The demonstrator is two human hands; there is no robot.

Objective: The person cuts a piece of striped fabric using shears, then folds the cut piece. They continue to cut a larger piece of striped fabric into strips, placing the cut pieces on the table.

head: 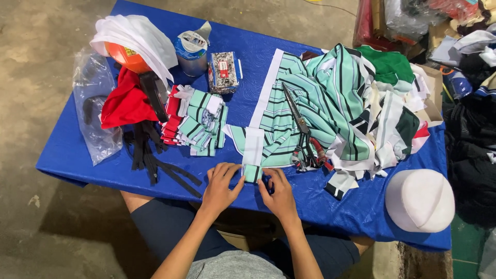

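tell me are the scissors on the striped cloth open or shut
Shut: the scissors lie flat on the striped cloth, blades together in one thin line, apart from both hands.

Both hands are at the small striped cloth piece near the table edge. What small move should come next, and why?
Probably press the fold flat. The left hand and right hand pinch a small green-and-white striped piece between them at the near edge of the blue table. A stack of folded striped pieces lies to the left, and the scissors rest untouched on the striped fabric pile.
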